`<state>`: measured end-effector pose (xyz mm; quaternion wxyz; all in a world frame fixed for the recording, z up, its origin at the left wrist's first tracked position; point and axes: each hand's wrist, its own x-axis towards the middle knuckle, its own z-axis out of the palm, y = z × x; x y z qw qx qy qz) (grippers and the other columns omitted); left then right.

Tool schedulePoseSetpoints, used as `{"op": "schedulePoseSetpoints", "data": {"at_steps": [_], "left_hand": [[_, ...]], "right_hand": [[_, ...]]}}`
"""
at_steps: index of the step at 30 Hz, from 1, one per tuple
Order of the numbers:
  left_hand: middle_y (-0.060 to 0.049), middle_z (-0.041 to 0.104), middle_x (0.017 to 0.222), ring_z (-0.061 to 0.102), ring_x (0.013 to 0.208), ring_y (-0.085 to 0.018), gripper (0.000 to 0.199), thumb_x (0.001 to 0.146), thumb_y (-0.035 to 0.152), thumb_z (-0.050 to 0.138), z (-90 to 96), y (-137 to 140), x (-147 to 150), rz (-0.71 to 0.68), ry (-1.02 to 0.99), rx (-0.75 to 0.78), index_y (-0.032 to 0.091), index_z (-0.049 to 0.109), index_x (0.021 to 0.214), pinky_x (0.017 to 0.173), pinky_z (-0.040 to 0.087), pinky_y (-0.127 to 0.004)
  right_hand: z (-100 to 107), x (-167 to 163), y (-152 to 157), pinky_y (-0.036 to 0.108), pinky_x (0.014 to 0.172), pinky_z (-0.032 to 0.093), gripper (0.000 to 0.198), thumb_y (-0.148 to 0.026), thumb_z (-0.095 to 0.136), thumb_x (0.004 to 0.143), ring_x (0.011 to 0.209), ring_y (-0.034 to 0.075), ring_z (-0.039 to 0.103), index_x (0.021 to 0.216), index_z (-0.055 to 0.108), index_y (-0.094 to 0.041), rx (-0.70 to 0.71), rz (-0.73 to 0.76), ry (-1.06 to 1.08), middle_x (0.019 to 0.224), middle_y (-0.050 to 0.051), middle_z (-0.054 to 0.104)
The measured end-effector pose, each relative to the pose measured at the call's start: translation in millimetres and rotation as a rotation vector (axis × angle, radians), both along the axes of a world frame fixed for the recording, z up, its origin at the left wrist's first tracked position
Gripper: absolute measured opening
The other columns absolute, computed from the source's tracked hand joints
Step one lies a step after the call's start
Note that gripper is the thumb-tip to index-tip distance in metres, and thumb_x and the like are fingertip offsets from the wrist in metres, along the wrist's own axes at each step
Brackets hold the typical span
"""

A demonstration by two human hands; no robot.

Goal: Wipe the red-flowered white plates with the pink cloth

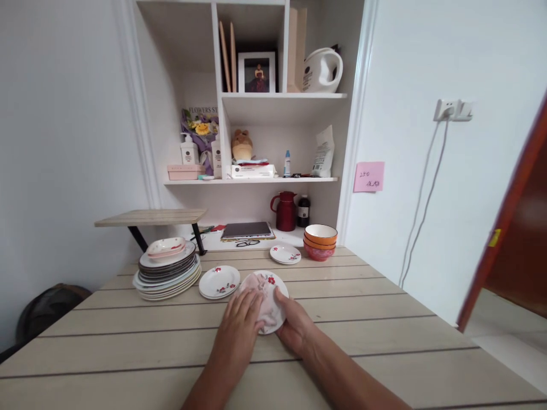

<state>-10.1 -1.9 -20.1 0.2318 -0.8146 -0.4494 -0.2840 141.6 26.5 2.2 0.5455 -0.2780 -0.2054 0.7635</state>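
A small white plate with red flowers (278,285) is tilted up over the table. My right hand (297,326) grips its right edge, thumb on the face and fingers behind it. Pressed flat against the plate's face, a pale pink cloth (253,282) lies under the fingers of my left hand (241,319). Just left of my hands, similar flowered plates (219,280) lie stacked on the table. More of these small plates (285,254) sit farther back, beside several stacked bowls (320,242), orange above and red at the bottom.
A tall pile of plates (167,270) stands at the left, near a small raised stand (151,217). At the back are a laptop (247,229), glasses (248,243), a dark red jug (285,211) and a dark bottle (303,210). Shelves (282,98) rise behind the slatted table (171,341).
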Motion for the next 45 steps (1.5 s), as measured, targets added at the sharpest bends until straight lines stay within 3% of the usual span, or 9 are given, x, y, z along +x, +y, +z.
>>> {"op": "schedulePoseSetpoints", "data": {"at_steps": [7, 16, 22, 26, 29, 35, 40, 42, 45], "left_hand": [[-0.006, 0.059, 0.137, 0.052, 0.130, -0.024, 0.050, 0.090, 0.014, 0.047, -0.3, 4.2, 2.6, -0.071, 0.010, -0.032, 0.026, 0.050, 0.138, 0.106, 0.046, -0.046], [-0.002, 0.060, 0.136, 0.049, 0.131, -0.018, 0.050, 0.091, 0.013, 0.043, 2.6, 8.5, 7.7, -0.178, 0.100, 0.064, 0.025, 0.049, 0.139, 0.111, 0.041, -0.039], [-0.007, 0.058, 0.138, 0.048, 0.133, -0.021, 0.053, 0.091, 0.009, 0.041, 1.0, 15.3, 17.0, 0.007, 0.101, 0.185, 0.021, 0.044, 0.142, 0.113, 0.036, -0.048], [-0.012, 0.061, 0.133, 0.054, 0.126, -0.027, 0.046, 0.090, 0.009, 0.045, -4.4, 14.5, 17.5, 0.124, 0.114, 0.225, 0.015, 0.051, 0.135, 0.107, 0.042, -0.047], [-0.014, 0.061, 0.133, 0.056, 0.123, -0.027, 0.048, 0.088, 0.008, 0.045, -9.4, 13.5, 16.2, 0.106, 0.106, 0.216, 0.012, 0.050, 0.136, 0.103, 0.046, -0.044], [-0.011, 0.052, 0.143, 0.045, 0.135, -0.022, 0.057, 0.088, 0.007, 0.040, -6.4, 16.5, 16.0, -0.070, 0.127, 0.165, 0.014, 0.038, 0.145, 0.110, 0.040, -0.041], [-0.012, 0.049, 0.146, 0.041, 0.138, -0.025, 0.054, 0.091, 0.020, 0.047, 4.5, 16.4, 16.1, 0.047, 0.061, 0.140, 0.013, 0.039, 0.144, 0.113, 0.035, -0.049], [-0.015, 0.051, 0.144, 0.044, 0.136, -0.027, 0.051, 0.092, 0.025, 0.048, 4.9, 16.1, 15.9, 0.105, 0.024, 0.147, 0.011, 0.043, 0.140, 0.111, 0.037, -0.050], [-0.018, 0.056, 0.138, 0.048, 0.132, -0.028, 0.046, 0.091, 0.026, 0.050, 0.5, 16.2, 16.0, 0.083, 0.035, 0.159, 0.008, 0.050, 0.133, 0.107, 0.043, -0.048]], "right_hand": [[1.6, 0.8, 0.6, 0.029, 0.055, 0.051, 0.042, -0.045, 0.045, 0.097, 0.068, 0.020, 0.069, 0.114, 0.060, -0.010, 0.021, 0.104, 0.036, 0.091, 0.013, 0.074], [-0.4, 1.2, -1.2, 0.033, 0.073, 0.056, 0.042, -0.046, 0.052, 0.094, 0.080, 0.020, 0.071, 0.108, 0.065, -0.009, 0.040, 0.100, 0.008, 0.096, 0.014, 0.075], [1.4, 0.3, -2.6, 0.033, 0.079, 0.055, 0.043, -0.046, 0.049, 0.096, 0.087, 0.021, 0.071, 0.115, 0.064, -0.011, 0.047, 0.083, 0.014, 0.105, 0.013, 0.074], [4.2, -0.1, 1.9, 0.032, 0.074, 0.055, 0.048, -0.049, 0.041, 0.098, 0.088, 0.021, 0.071, 0.119, 0.060, -0.011, -0.024, 0.067, 0.057, 0.104, 0.014, 0.074], [4.5, 1.4, 4.4, 0.034, 0.074, 0.055, 0.051, -0.051, 0.038, 0.098, 0.089, 0.023, 0.071, 0.120, 0.060, -0.011, -0.018, 0.074, 0.071, 0.102, 0.015, 0.074], [1.5, 1.7, -3.7, 0.032, 0.079, 0.055, 0.045, -0.046, 0.050, 0.095, 0.093, 0.022, 0.070, 0.116, 0.063, -0.009, 0.074, 0.072, 0.030, 0.108, 0.016, 0.073], [3.3, -0.1, -4.7, 0.028, 0.068, 0.055, 0.038, -0.039, 0.051, 0.096, 0.079, 0.018, 0.071, 0.116, 0.063, -0.010, 0.061, 0.037, 0.021, 0.103, 0.013, 0.075], [4.4, 1.1, -0.6, 0.027, 0.065, 0.055, 0.040, -0.041, 0.046, 0.098, 0.078, 0.017, 0.071, 0.117, 0.062, -0.010, 0.029, 0.034, 0.067, 0.104, 0.013, 0.074], [5.7, 3.9, 5.5, 0.030, 0.065, 0.055, 0.044, -0.044, 0.041, 0.099, 0.081, 0.020, 0.071, 0.119, 0.061, -0.010, 0.005, 0.013, 0.108, 0.105, 0.015, 0.074]]}}
